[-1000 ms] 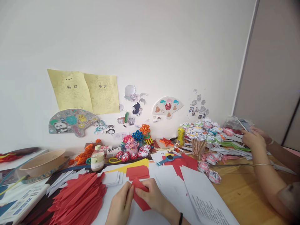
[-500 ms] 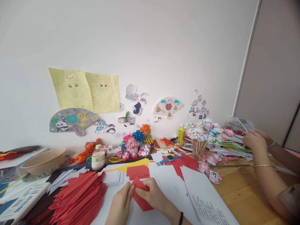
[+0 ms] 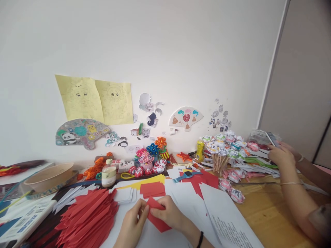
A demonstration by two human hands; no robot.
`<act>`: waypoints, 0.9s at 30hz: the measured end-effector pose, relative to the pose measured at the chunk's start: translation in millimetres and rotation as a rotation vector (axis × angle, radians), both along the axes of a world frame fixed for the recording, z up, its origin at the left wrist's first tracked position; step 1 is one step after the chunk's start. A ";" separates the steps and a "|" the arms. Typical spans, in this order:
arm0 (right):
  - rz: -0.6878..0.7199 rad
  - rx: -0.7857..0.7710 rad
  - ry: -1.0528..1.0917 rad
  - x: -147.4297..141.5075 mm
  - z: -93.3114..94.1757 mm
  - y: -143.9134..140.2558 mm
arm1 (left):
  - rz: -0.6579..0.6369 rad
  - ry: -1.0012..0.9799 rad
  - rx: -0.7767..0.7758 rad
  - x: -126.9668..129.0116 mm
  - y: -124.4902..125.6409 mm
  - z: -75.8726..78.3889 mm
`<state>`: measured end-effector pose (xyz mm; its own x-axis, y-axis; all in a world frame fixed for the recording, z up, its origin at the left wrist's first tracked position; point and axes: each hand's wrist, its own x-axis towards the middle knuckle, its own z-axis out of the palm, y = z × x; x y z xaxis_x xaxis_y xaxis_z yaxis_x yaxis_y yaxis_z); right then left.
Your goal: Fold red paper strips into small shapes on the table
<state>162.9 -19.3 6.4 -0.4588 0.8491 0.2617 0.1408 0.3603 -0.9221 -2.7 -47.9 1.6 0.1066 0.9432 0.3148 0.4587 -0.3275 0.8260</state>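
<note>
Bright, even daylight, soft shadows, wide-angle stretching at the edges, sharp centre

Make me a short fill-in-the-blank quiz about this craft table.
1. Both hands, left hand and right hand, hold a folded piece of ____ paper.
2. The drawings taped on the wall are on ____ sheets.
3. The watch on the table has a ____ strap.
Missing words: red; yellow; blue

Red paper (image 3: 157,220) being folded, red strips (image 3: 88,217) piled left, yellow drawings (image 3: 95,100) on white wall (image 3: 165,44), blue watch (image 3: 186,175), black wristband (image 3: 199,239), light wooden table (image 3: 271,220).
</note>
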 end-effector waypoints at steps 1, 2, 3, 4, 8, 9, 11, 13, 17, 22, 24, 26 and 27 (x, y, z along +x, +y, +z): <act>0.013 -0.010 -0.013 1.2 0.9 0.4 | -0.025 -0.012 -0.017 -1.9 0.3 3.3; 0.031 -0.018 -0.025 2.3 1.7 0.7 | -0.049 -0.020 -0.032 -3.9 1.0 5.8; 0.051 -0.026 -0.032 3.2 2.0 1.1 | -0.068 -0.030 -0.044 -6.0 2.0 7.1; 0.066 -0.029 -0.035 3.8 1.8 1.7 | -0.080 -0.043 -0.053 -8.1 3.3 7.3; 0.019 0.000 0.001 3.5 -3.7 6.4 | -0.066 -0.145 -0.073 -15.2 9.4 1.1; -0.014 -0.009 0.019 3.4 -5.3 8.2 | -0.057 -0.175 -0.081 -16.8 10.7 -0.5; -0.062 -0.060 0.063 3.8 -7.4 12.1 | -0.038 -0.228 -0.110 -19.5 12.6 -1.6; -0.086 -0.117 0.109 5.1 -7.4 15.8 | -0.003 -0.288 -0.149 -21.0 12.9 0.4; -0.149 -0.191 0.217 7.6 -5.2 20.4 | 0.097 -0.434 -0.211 -17.1 8.3 8.7; -0.034 -0.255 0.182 4.7 -9.1 18.2 | 0.157 -0.579 -0.242 -4.9 2.6 9.2; 0.045 -0.250 0.163 2.4 -11.1 15.5 | 0.111 -0.611 -0.256 -0.7 3.3 4.4; 0.109 -0.224 0.178 0.7 -11.5 13.1 | 0.054 -0.627 -0.262 2.6 5.0 -1.4; 0.130 -0.206 0.195 0.3 -11.1 12.2 | 0.030 -0.630 -0.262 4.1 5.9 -3.9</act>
<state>163.2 -7.1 -4.7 -0.5248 0.8311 0.1837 -0.0810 0.1661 -0.9828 1.3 -42.1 -2.3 -0.0499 0.9964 0.0688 -0.1295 -0.0747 0.9888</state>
